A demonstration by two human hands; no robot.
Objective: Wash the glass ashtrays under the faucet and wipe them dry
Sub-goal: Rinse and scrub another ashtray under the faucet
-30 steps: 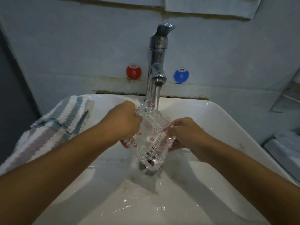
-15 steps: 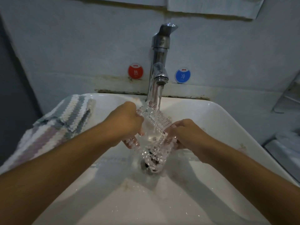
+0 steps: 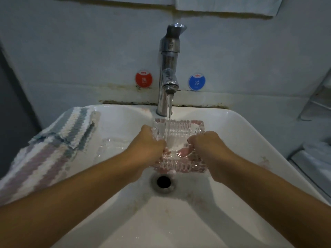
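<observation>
A striped cloth lies draped over the left rim of the sink, close at hand for the drying that has yet to be done. Just right of it, the left hand curls round the left edge of the ashtray, and the right hand curls round its right edge, so each grip is closed on the glass. The ashtray sits hollow side up above the drain, with the stream from the faucet falling into its left part.

To rinse well, I would tilt and turn the glass so water reaches every ribbed wall and corner, then tip it to empty. Wet cut glass is probably slippery, so both holds should stay firm and low over the basin.

On the wall, a red sticker left of the faucet and a blue sticker right of it each read "OYO" above a character too small to make out.
</observation>
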